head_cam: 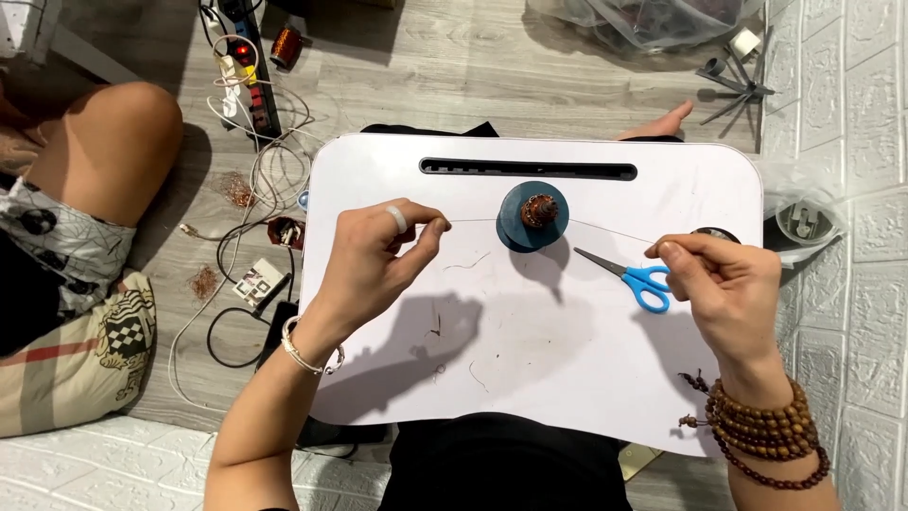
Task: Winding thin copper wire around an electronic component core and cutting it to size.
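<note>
The left hand and right hand each pinch one end of a thin wire, pulled taut across the white lap desk. It passes the small copper coil on a blue stand, which already looks partly wound; blue scissors lie unused beside the right hand.

One head-worn camera — looking steeply down, close over the white lap tray and floor.

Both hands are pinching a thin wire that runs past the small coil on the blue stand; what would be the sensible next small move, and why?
Probably draw the wire snug against the coil and start another turn. The left hand and the right hand each pinch an end, the strand stretches across the coil on the blue stand, and the blue-handled scissors lie untouched on the white lap table.
</note>
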